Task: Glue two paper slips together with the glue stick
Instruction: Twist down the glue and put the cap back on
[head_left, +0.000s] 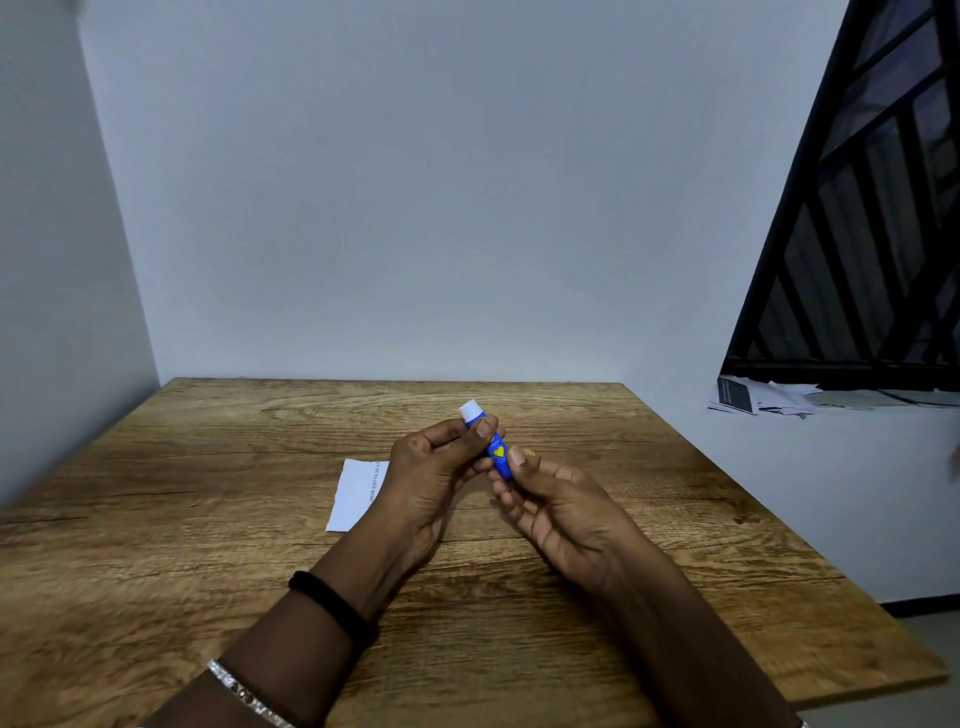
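Observation:
A blue glue stick (496, 451) with a yellow heart and a white end (470, 410) is held above the wooden table (208, 519), tilted with the white end pointing away. My left hand (434, 475) pinches its upper part near the white end. The lower part rests in the fingers of my right hand (550, 499). A white paper slip (356, 493) with a line of print lies flat on the table, partly hidden behind my left hand. I see no second slip.
Pale walls close the table in at the back and left. A dark barred window (857, 234) stands at the right, with loose papers (763, 397) on its sill. The table's right edge drops off to the floor.

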